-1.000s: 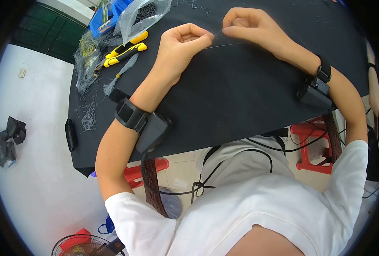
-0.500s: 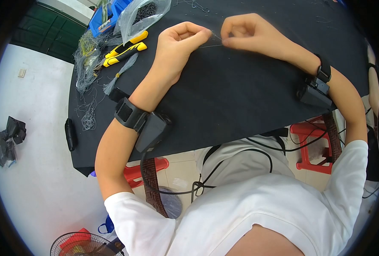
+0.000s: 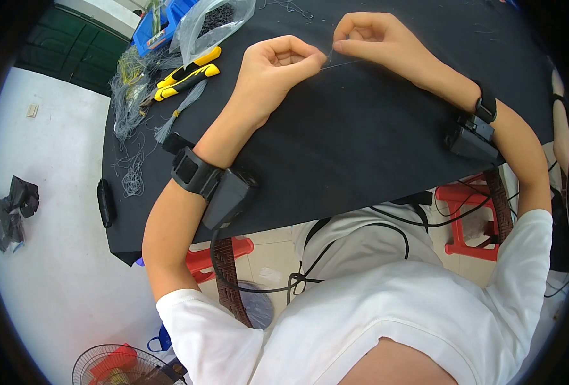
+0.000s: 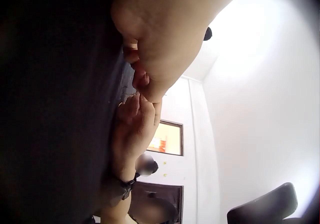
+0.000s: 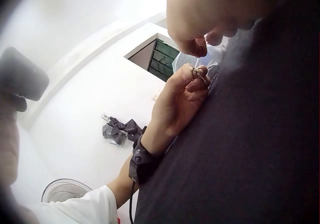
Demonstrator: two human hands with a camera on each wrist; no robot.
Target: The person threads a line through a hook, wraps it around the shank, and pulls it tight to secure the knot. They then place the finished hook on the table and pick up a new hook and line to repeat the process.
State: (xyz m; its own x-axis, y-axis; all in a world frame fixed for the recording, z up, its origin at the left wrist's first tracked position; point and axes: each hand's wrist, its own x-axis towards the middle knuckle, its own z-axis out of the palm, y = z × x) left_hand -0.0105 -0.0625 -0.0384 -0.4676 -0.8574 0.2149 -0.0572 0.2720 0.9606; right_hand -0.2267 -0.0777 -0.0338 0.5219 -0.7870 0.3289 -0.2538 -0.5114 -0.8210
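In the head view my left hand (image 3: pixel 273 67) and right hand (image 3: pixel 382 42) meet fingertip to fingertip above the dark-covered table. The left thumb and index finger pinch a small curved metal piece (image 5: pixel 199 75), hook-like, which shows best in the right wrist view. A thin clear fishing line (image 3: pixel 343 63) runs from the left fingertips toward the right hand. My right thumb and index finger pinch a stretch of the same line, with the other fingers curled. In the left wrist view both hands overlap near the fingertips, and the line hardly shows there.
Yellow-and-black pliers (image 3: pixel 188 82) lie left of my left hand. By them are a tied bundle of grey strands (image 3: pixel 180 114), tangled line (image 3: pixel 127 93), a clear bag (image 3: pixel 233 25) of dark pieces and a blue bin (image 3: pixel 144 35). A black case (image 3: pixel 106 202) sits at the left edge.
My right hand dipped down and left, blurred, then rose again to about its earlier place. The left hand drew slightly left, then came back, still pinching.
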